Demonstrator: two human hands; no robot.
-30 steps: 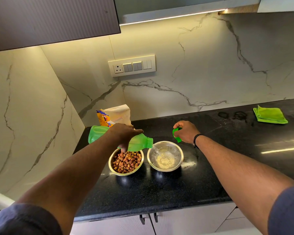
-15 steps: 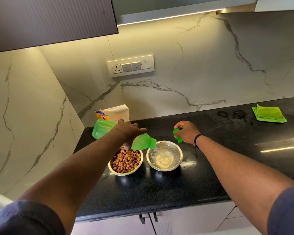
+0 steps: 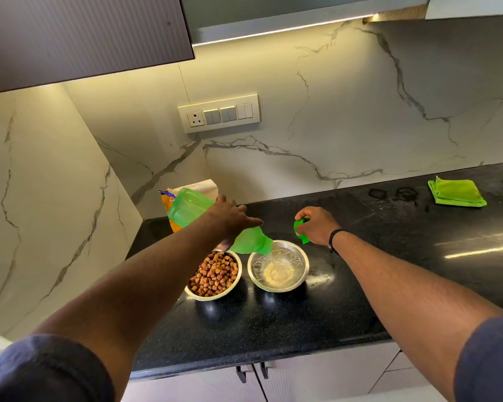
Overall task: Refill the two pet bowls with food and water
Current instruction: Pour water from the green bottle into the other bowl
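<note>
Bottle point(image 3: 192, 208) now tipped steeper than a second ago — base higher, mouth right over the water bowl point(image 3: 278, 266) on the table point(image 3: 389, 285). Left hand point(image 3: 230, 217) grips the bottle; right hand point(image 3: 317, 224) holds the cap point(image 3: 299, 230). Water rising (kibble bowl point(image 3: 214, 275) already full) — refill seems near done.

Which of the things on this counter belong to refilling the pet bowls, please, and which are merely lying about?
Part of the job:
- green bottle, tilted in the left hand
- water bowl
- kibble bowl
- green cap in the right hand
- food bag

Lying about:
- green cloth
- black bands
</note>
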